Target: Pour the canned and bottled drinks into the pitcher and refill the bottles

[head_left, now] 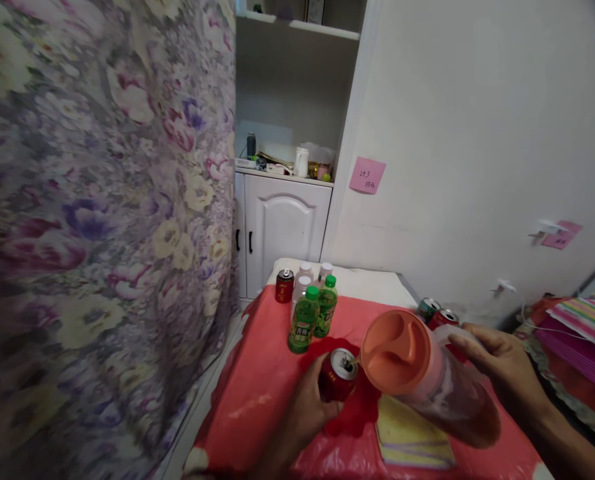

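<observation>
My left hand (311, 403) is wrapped round a dark red drink can (338, 381), whose opened top faces up. By its handle, my right hand (502, 357) holds a clear plastic pitcher (452, 400) with an orange lid (396, 353). The pitcher is tipped to the left and has brownish liquid inside. A thin stream of liquid runs from its spout at the can's opening. Under the pitcher a folded yellow cloth (412, 433) lies on the red table cover (257, 400).
Green-capped bottles (303, 327) and white-capped bottles (304, 270) stand beyond the can, beside another red can (284, 287). More cans (430, 308) are at the back right, partly hidden. A floral curtain (102, 233) hangs left; a white wall (477, 133) rises behind.
</observation>
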The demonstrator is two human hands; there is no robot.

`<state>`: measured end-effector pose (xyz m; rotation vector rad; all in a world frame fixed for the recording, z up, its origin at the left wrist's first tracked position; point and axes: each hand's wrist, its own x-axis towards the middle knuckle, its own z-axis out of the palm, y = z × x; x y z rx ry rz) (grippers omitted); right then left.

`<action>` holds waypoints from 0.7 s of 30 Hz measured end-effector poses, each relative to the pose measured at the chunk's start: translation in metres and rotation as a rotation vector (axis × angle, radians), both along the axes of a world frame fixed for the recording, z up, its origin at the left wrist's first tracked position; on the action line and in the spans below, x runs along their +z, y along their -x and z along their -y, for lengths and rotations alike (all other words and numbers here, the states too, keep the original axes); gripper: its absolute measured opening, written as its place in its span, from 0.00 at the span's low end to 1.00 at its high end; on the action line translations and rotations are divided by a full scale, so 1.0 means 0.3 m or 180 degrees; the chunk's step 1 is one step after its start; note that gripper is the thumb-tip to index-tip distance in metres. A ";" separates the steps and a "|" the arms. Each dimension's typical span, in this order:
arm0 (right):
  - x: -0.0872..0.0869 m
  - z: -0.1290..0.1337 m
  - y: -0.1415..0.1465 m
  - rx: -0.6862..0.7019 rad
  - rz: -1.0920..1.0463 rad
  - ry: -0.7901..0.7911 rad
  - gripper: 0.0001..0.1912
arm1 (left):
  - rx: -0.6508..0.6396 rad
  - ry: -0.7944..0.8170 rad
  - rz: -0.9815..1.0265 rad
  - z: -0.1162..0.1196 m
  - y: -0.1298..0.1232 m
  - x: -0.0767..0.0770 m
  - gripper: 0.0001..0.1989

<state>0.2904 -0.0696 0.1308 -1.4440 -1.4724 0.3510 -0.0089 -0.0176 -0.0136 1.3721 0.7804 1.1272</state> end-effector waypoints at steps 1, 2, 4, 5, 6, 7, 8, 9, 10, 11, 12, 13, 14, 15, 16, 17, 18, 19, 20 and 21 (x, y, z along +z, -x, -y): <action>-0.001 0.000 -0.002 -0.0001 0.0018 -0.0002 0.22 | 0.0007 -0.0011 -0.0022 0.000 0.000 -0.001 0.39; -0.001 0.001 -0.003 -0.0004 0.0034 -0.0003 0.22 | 0.0004 -0.0024 -0.0030 -0.001 -0.001 -0.003 0.39; 0.000 0.002 -0.004 -0.0011 0.0043 -0.0009 0.22 | -0.0009 -0.0047 -0.0004 -0.003 -0.002 -0.006 0.39; 0.000 0.003 -0.003 -0.0009 0.0037 -0.0010 0.22 | -0.0023 -0.0061 0.0019 -0.004 -0.003 -0.008 0.39; 0.001 0.004 -0.003 -0.0003 0.0032 -0.0009 0.22 | -0.0037 -0.0072 0.0041 -0.005 -0.004 -0.010 0.39; 0.001 0.004 -0.002 0.0000 0.0023 -0.0014 0.22 | -0.0043 -0.0082 0.0057 -0.006 -0.004 -0.012 0.39; 0.001 0.005 -0.002 0.0006 0.0017 -0.0010 0.22 | -0.0041 -0.0085 0.0058 -0.007 -0.005 -0.014 0.39; 0.001 0.005 -0.001 0.0009 0.0010 -0.0009 0.22 | -0.0027 -0.0080 0.0044 -0.008 -0.005 -0.015 0.39; 0.001 0.005 -0.001 0.0010 0.0010 0.0000 0.23 | -0.0012 -0.0073 0.0028 -0.008 -0.004 -0.016 0.39; 0.001 0.005 -0.001 0.0008 0.0016 0.0011 0.23 | -0.0005 -0.0066 0.0018 -0.008 -0.004 -0.017 0.40; 0.000 0.004 -0.001 0.0004 0.0027 0.0021 0.23 | -0.0010 -0.0063 0.0013 -0.008 -0.003 -0.017 0.40; -0.001 0.003 -0.001 -0.0002 0.0041 0.0029 0.23 | -0.0025 -0.0063 0.0013 -0.008 -0.002 -0.017 0.40; -0.002 0.002 -0.002 -0.0007 0.0052 0.0033 0.24 | -0.0042 -0.0066 0.0026 -0.008 -0.001 -0.017 0.40; -0.003 0.001 -0.003 -0.0006 0.0058 0.0039 0.24 | -0.0059 -0.0071 0.0046 -0.007 -0.001 -0.017 0.40; -0.005 -0.001 -0.005 -0.0001 0.0054 0.0045 0.24 | -0.0075 -0.0071 0.0062 -0.007 0.000 -0.016 0.40; -0.008 -0.002 -0.007 0.0012 0.0044 0.0055 0.24 | -0.0078 -0.0069 0.0074 -0.006 0.000 -0.016 0.40; -0.010 -0.004 -0.010 0.0027 0.0040 0.0071 0.24 | -0.0077 -0.0064 0.0084 -0.006 0.000 -0.015 0.40; -0.013 -0.005 -0.012 0.0040 0.0045 0.0092 0.23 | -0.0076 -0.0056 0.0087 -0.005 -0.001 -0.014 0.40; -0.016 -0.006 -0.014 0.0052 0.0058 0.0111 0.23 | -0.0071 -0.0046 0.0081 -0.004 -0.001 -0.012 0.40; -0.018 -0.006 -0.015 0.0053 0.0072 0.0119 0.23 | -0.0060 -0.0037 0.0070 -0.003 -0.001 -0.010 0.40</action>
